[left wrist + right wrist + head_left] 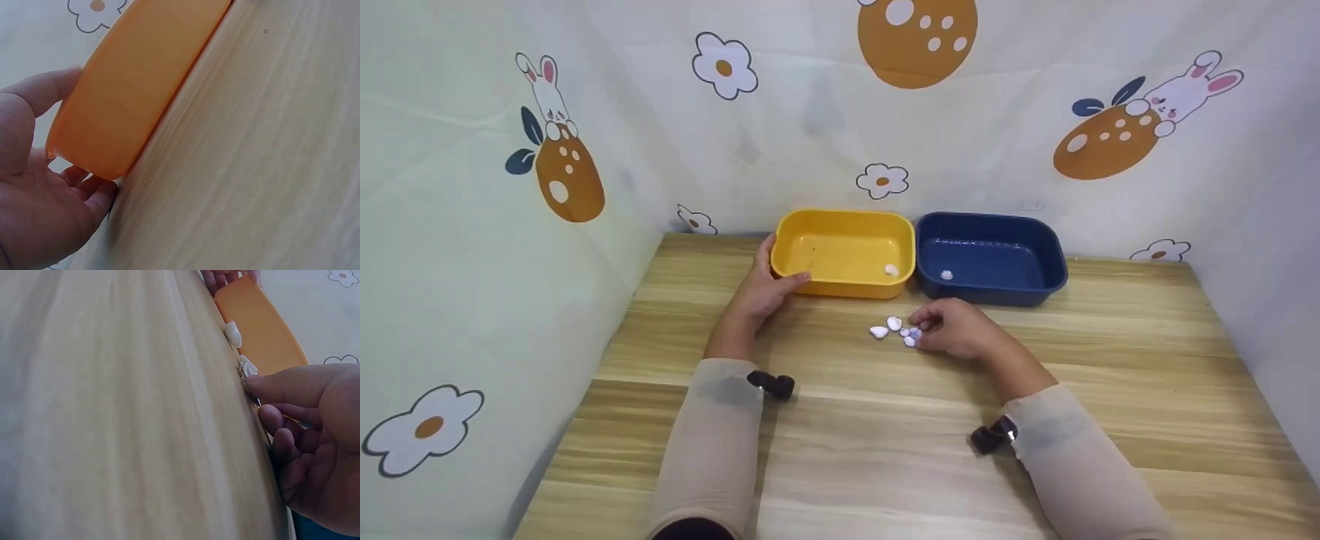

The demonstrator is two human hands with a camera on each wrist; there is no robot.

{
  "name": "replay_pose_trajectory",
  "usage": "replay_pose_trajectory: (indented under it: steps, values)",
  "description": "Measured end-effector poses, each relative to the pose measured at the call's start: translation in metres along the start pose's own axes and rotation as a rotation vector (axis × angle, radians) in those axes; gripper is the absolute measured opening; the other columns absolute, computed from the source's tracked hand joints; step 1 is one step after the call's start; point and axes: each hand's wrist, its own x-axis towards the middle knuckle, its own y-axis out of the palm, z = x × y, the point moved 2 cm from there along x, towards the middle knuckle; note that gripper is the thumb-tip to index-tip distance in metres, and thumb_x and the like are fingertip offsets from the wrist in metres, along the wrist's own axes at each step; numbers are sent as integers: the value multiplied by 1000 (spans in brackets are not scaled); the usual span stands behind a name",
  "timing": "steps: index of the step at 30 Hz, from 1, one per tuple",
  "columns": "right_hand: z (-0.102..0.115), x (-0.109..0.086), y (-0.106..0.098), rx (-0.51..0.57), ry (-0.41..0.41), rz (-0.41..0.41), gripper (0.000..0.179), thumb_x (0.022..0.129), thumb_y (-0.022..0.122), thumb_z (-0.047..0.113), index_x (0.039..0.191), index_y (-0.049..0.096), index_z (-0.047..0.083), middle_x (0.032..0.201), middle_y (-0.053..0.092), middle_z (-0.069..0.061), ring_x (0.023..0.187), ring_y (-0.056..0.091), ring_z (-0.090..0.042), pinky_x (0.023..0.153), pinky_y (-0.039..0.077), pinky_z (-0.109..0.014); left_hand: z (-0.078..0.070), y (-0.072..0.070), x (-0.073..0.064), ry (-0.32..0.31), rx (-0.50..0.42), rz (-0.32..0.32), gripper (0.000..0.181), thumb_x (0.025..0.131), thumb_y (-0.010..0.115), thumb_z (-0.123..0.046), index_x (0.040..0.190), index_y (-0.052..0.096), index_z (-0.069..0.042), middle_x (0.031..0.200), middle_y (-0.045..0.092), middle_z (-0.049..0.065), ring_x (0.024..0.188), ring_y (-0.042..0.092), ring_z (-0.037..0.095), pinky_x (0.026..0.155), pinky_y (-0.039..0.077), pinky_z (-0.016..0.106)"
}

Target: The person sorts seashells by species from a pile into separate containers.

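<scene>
Two bins: yellow bin [851, 289] and blue bin [994, 295], side by side at the table's far edge, rims touching or nearly; can't tell which.
Left hand [763, 289]: gripping yellow bin's left end, thumb over the front rim, fingers round the end wall.
Right hand [956, 328]: just in front of blue bin; thumb tip on a small piece, other fingers curled. Can't tell if it's pinched.
White pieces [878, 331]: small cluster on the table, near yellow bin's front right corner, between the hands; rightmost ones at the right fingertips.
Inside bins: one white lump [891, 270] near yellow's front right corner, one pale lump [946, 275] near blue's front left corner.
Back edge: printed cloth [802, 172] rises close behind both bins; no room that way.
Side room: table [870, 435] runs out past both bins; more width right of blue than left of yellow.
Front room: table stretches between the forearms, which stand well apart.
</scene>
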Motion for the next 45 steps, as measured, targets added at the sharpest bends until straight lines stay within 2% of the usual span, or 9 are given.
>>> replay_pose_trajectory:
  steps: [8,15,20,29,35,45]
  values:
    - [0,1,0,-35,-3,2,31,84,85,10,114,80,5,102,78,-7,94,68,-13,89,57,-31,1,0,0,-18,6,-8,112,91,86,-28,171,9,-38,180,18,-1,165,23,22,139,13,44]
    - [2,0,-1,-91,6,2,26,87,84,14,112,82,11,97,78,-1,91,65,-12,87,54,-30,3,-1,1,26,8,7,113,92,85,-27,173,5,-32,181,14,1,166,19,21,139,13,42]
    - [8,-2,-8,-77,16,-8,22,88,83,14,110,82,16,96,76,0,91,65,-16,84,53,-29,2,-1,1,22,8,2,112,92,85,-26,172,7,-33,181,16,1,166,20,22,139,13,42]
    - [20,-12,-28,-19,64,-76,28,89,81,15,117,80,14,104,74,-5,96,65,-22,87,54,-33,0,-1,-1,-10,6,3,112,92,85,-28,172,8,-37,181,15,-2,166,19,21,140,11,43]
    - [17,-18,-54,-1,77,-180,28,94,78,17,122,78,14,112,72,-9,100,62,-24,86,52,-31,-1,-1,-1,-9,2,0,112,92,85,-28,172,8,-37,182,14,-2,167,18,21,140,10,44]
    - [-4,-33,-98,18,131,-351,35,99,77,24,131,74,10,120,73,-13,103,63,-22,80,50,-16,-1,1,-1,12,-3,2,110,91,85,-25,171,11,-37,180,20,-2,165,23,22,140,11,43]
